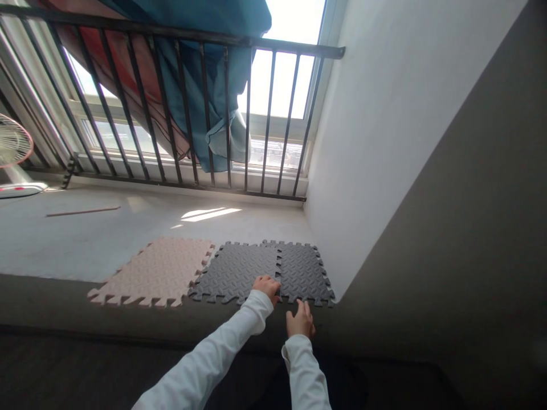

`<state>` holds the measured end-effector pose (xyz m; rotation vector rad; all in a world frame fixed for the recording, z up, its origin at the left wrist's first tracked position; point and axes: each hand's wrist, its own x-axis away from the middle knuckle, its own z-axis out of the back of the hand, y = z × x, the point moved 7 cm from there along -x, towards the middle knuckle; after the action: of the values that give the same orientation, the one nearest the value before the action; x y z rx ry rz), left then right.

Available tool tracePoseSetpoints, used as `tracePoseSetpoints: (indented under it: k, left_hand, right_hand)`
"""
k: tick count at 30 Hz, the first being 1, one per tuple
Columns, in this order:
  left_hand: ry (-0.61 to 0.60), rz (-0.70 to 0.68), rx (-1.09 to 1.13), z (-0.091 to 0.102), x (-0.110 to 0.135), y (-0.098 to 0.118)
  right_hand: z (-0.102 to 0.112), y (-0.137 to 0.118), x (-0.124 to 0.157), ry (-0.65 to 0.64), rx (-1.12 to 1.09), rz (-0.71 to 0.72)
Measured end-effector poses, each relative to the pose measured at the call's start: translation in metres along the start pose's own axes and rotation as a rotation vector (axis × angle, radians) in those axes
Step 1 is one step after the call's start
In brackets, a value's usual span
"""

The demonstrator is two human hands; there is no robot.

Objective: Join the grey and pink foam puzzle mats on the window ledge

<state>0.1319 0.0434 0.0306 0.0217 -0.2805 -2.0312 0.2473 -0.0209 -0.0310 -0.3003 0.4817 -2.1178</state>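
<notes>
Misalignment at the seam is the likely fault from here, in my judgement; if either hand presses before the toothed edges mesh, the tabs could ride over one another and leave a raised ridge; sideways pressure could also slide the loose tiles on the smooth floor (106, 239). Left hand (267, 286) lies flat, fingers together and clamped on nothing, on the near edge of the left grey mat tile (239, 270), right at the joint; right hand (300, 322) rests just off the near edge of the right grey mat tile (305, 273), fingertips touching its border, fingers loosely together, nothing held. Both grey tiles lie flat on the floor close to the white wall (384, 142), side by side and touching along a jagged seam; surfaces show a raised diamond pattern, edges cut in interlocking teeth. Pink mat tile (158, 273) lies just beside them to the left, apart by a narrow gap; railing (192, 114) stands well beyond.
</notes>
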Motion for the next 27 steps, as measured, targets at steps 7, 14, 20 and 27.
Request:
tracePoseSetpoints:
  k: [7, 14, 20, 27]
  left_hand:
    - [-0.083, -0.057, -0.129, -0.015, -0.013, -0.004]
    - [-0.081, -0.015, -0.156, -0.021, -0.014, -0.03]
    - [-0.097, 0.052, -0.148, -0.024, -0.017, -0.056]
    - [-0.115, 0.108, -0.155, -0.028, -0.033, -0.08]
  right_hand:
    - [-0.003, -0.013, -0.002, -0.033, 0.059, 0.118]
    - [-0.018, -0.01, -0.003, -0.17, 0.17, 0.126]
    - [-0.022, -0.009, -0.003, -0.207, 0.205, 0.112]
    - [-0.024, -0.006, -0.004, -0.233, 0.207, 0.112]
